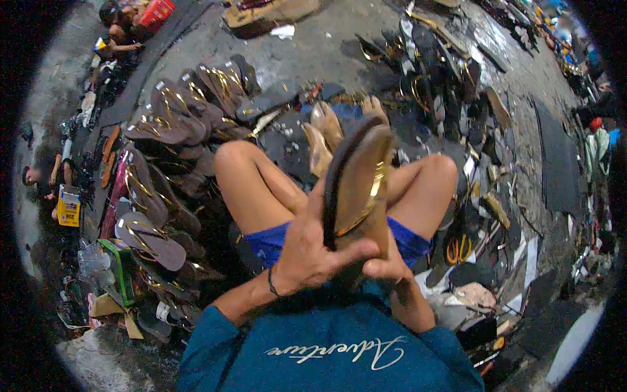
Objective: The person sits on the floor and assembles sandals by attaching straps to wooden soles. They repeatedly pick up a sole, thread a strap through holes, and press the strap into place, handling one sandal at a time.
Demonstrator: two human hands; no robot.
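Note:
I sit on the floor with my knees raised, holding a brown sandal upright on its edge in front of me. It has a dark sole edge and a gold strap. My left hand grips its lower left side, thumb laid across the insole. My right hand holds the bottom of it from the right, mostly hidden behind the sandal and my left hand. A dark band circles my left wrist.
Rows of finished sandals with gold straps lie to my left. Tan soles rest beyond my knees. Dark sheets, offcuts and yellow-handled scissors lie to the right. Two people sit at the far left.

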